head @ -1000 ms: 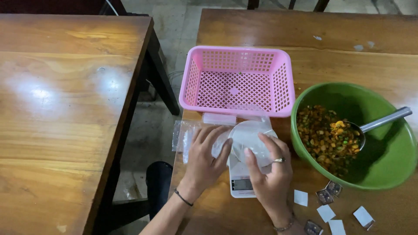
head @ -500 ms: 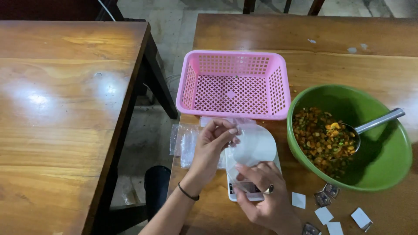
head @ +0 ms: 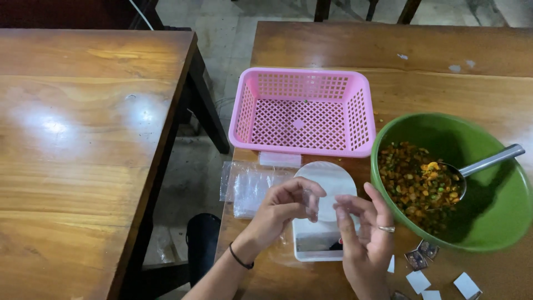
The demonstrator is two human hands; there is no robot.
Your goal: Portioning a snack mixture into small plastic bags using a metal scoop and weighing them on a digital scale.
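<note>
Both my hands are raised over a white kitchen scale [head: 325,183] with a round platform. My left hand [head: 283,210] and my right hand [head: 363,228] pinch a small clear plastic bag [head: 321,206] between their fingertips, holding it just above the scale. Left of the scale lies a stack of clear plastic bags [head: 250,186]. A green bowl [head: 488,222] at the right holds a mix of fried snacks [head: 416,178] with a metal spoon [head: 483,163] resting in it. A pink plastic basket [head: 302,108] stands behind the scale, with nothing in it but a small green speck.
Several small white and dark sachets [head: 427,266] lie by the bowl near the table's front edge. A second wooden table [head: 83,139] stands to the left across a gap showing tiled floor. Chair legs show at the top.
My hands lifted off the scale's platform and came together over its front, now pinching a small clear bag between them. The platform is uncovered.
</note>
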